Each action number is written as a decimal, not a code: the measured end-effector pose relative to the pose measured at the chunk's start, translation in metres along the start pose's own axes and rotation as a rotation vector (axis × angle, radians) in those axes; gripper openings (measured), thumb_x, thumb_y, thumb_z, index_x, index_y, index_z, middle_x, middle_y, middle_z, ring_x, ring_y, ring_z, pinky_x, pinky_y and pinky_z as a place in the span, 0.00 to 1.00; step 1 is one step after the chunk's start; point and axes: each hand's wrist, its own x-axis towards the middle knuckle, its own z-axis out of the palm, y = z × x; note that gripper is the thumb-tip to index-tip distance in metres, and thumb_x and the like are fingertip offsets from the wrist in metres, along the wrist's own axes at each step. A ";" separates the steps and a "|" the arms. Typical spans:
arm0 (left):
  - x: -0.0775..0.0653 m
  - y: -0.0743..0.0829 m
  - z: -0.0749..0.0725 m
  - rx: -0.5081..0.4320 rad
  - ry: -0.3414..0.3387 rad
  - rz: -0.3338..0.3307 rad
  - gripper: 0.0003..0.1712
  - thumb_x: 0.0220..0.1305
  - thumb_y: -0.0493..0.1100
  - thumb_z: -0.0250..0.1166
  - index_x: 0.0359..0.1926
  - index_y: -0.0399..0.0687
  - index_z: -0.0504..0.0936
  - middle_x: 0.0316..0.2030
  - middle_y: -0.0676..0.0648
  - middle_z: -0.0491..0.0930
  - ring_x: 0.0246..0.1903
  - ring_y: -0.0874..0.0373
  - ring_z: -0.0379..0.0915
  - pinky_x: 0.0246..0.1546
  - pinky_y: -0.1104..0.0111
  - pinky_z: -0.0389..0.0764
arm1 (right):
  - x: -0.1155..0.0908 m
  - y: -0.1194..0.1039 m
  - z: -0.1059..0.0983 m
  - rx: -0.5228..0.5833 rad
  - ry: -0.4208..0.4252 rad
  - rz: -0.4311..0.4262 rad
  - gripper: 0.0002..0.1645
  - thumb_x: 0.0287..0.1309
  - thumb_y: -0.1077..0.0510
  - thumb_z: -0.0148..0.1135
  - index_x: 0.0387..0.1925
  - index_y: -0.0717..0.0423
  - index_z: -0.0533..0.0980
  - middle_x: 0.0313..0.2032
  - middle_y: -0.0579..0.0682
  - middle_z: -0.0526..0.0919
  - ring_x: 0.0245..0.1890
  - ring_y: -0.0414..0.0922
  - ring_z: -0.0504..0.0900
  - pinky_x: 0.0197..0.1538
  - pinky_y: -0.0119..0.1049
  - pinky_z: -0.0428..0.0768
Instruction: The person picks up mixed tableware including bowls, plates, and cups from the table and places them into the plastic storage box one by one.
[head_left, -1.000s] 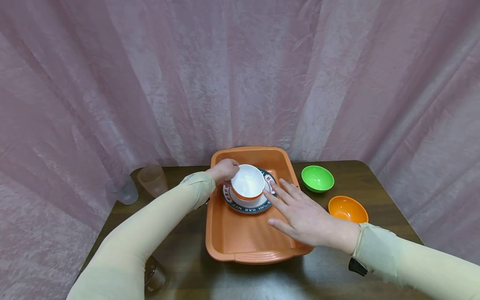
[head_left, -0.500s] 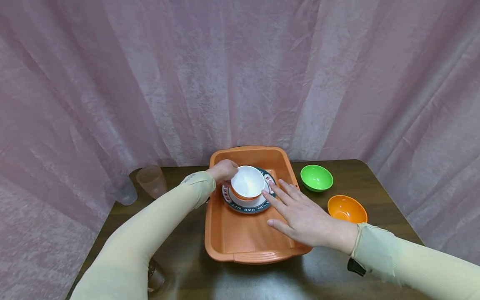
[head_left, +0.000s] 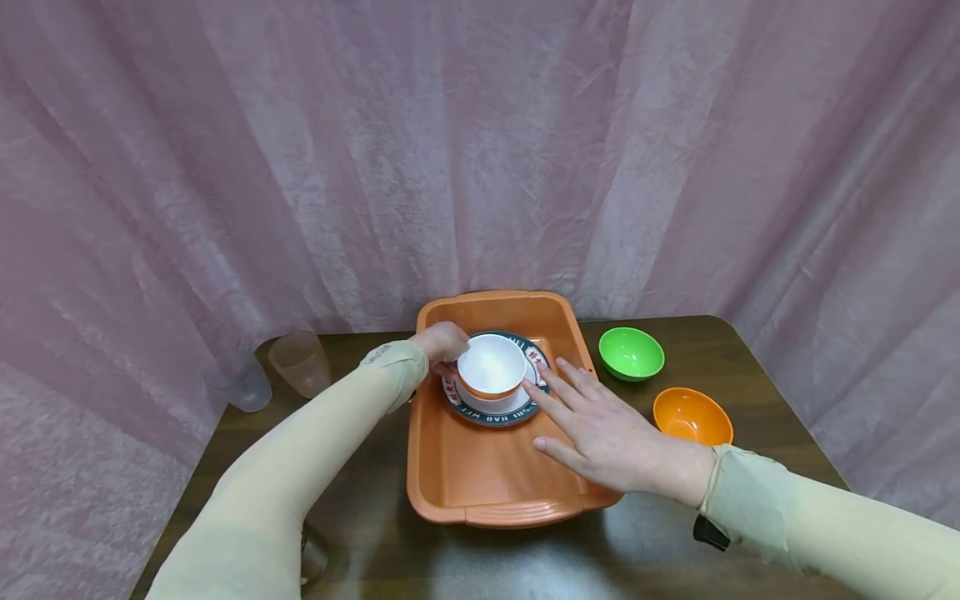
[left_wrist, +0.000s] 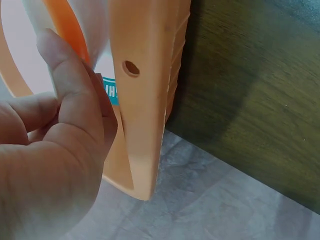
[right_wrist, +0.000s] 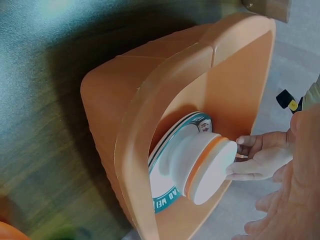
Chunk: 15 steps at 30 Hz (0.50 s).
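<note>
In the head view my left hand (head_left: 441,343) pinches the left rim of a white bowl (head_left: 492,364) with an orange band below its rim. Whether this is one bowl or several nested ones I cannot tell. It sits over plates (head_left: 491,418) with a dark green patterned border, inside an orange basin (head_left: 510,487). The right wrist view shows the bowl (right_wrist: 215,172) with the plates (right_wrist: 167,200) beneath it. My right hand (head_left: 607,437) is spread above the basin's right side, fingertips near the bowl and holding nothing.
Right of the basin stand a green bowl (head_left: 632,353) and an orange bowl (head_left: 692,417). To the left are a clear cup (head_left: 243,383) and a frosted cup (head_left: 302,364). A brownish glass (head_left: 313,554) is partly hidden by the left sleeve. A pink curtain (head_left: 480,150) hangs behind.
The scene has slid slightly left in the head view. Both hands keep nearly the same pose, and the left still holds the bowl's rim.
</note>
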 end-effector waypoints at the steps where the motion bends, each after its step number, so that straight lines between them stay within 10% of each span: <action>1: 0.001 0.000 0.000 -0.002 -0.003 -0.001 0.21 0.81 0.38 0.50 0.68 0.40 0.75 0.51 0.40 0.76 0.20 0.56 0.77 0.30 0.66 0.86 | 0.000 0.000 0.000 -0.001 -0.002 0.001 0.46 0.74 0.30 0.47 0.81 0.48 0.52 0.80 0.57 0.49 0.79 0.61 0.44 0.76 0.58 0.51; 8: -0.003 -0.001 0.002 0.025 -0.020 0.022 0.19 0.81 0.40 0.50 0.66 0.40 0.76 0.48 0.37 0.78 0.20 0.56 0.77 0.33 0.65 0.87 | -0.001 0.001 0.003 0.002 0.004 0.003 0.46 0.74 0.31 0.46 0.81 0.48 0.53 0.79 0.58 0.51 0.79 0.61 0.45 0.76 0.58 0.51; 15: -0.008 -0.002 -0.004 0.114 -0.018 0.086 0.32 0.82 0.53 0.49 0.77 0.42 0.63 0.66 0.40 0.70 0.38 0.49 0.82 0.37 0.61 0.87 | -0.002 0.004 0.005 -0.014 0.020 0.003 0.45 0.75 0.30 0.44 0.81 0.48 0.53 0.79 0.59 0.52 0.79 0.61 0.45 0.76 0.57 0.52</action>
